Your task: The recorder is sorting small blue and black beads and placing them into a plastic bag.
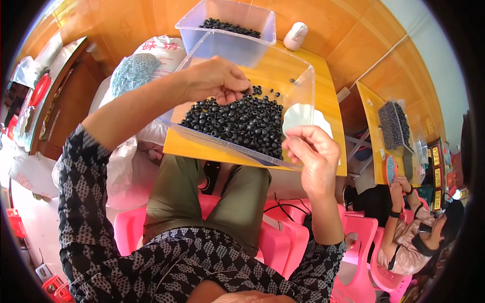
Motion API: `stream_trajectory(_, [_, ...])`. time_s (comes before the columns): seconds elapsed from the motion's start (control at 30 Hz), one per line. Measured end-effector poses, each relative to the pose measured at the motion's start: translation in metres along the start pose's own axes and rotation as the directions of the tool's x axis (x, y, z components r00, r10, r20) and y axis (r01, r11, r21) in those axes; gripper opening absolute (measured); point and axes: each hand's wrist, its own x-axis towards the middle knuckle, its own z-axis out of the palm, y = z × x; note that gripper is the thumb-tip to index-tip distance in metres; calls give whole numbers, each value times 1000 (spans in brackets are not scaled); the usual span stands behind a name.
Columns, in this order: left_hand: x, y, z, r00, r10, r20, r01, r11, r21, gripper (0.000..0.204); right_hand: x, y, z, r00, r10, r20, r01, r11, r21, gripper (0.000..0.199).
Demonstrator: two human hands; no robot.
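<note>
A clear plastic bin (309, 76) stands on the yellow table in front of me, with many loose black beads (237, 121) spread over its floor. My left hand (222, 81) reaches over the bin, its thumb and fingers closed at the tips around what looks like a black bead (246, 91). My right hand (316, 156) is at the bin's near right corner, thumb and forefinger pressed together. Whatever it holds is too small or thin to make out. Beside the bin, partly behind my right hand, lies a white scalloped dish (299, 115).
Behind stands a second clear bin (227, 38) with more black beads, near a pale pink and white container (295, 36). White sacks (156, 50) and a bluish fluffy bundle (134, 73) are at left. Pink chairs (358, 242) surround me. At right, another person works at a table (374, 116).
</note>
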Motion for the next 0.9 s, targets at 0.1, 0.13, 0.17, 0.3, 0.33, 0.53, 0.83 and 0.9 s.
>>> stream_trajectory(0.1, [-20,-3,17,1000,-1,30,10,962,-275,20,11,2,13,1000,-18,9,18,999,31,13])
stream_trajectory(0.13, [-24,-4,20,999,4,32,5,961,-275,20,15,2,19,999,-27,31,26,998,57,13])
stream_trajectory(0.17, [-28,-5,24,1000,27,3,-25,957,-288,19,19,4,22,997,-48,61,44,997,69,15])
stream_trajectory(0.3, [-33,-8,30,987,116,-112,-135,975,-177,15,28,10,36,999,-8,52,3,996,90,17])
stream_trajectory(0.33, [-34,-9,31,987,119,-112,-138,974,-178,15,29,9,39,999,-10,51,5,996,88,17])
stream_trajectory(0.53, [-40,-5,46,910,394,-126,-359,904,233,12,30,9,38,981,164,105,-191,919,346,15])
stream_trajectory(0.83, [-45,1,56,613,778,135,-590,338,734,15,31,20,35,983,121,138,-178,811,557,12])
stream_trajectory(0.9, [-43,1,59,610,789,75,-641,436,631,16,32,21,33,984,113,139,-173,791,587,11])
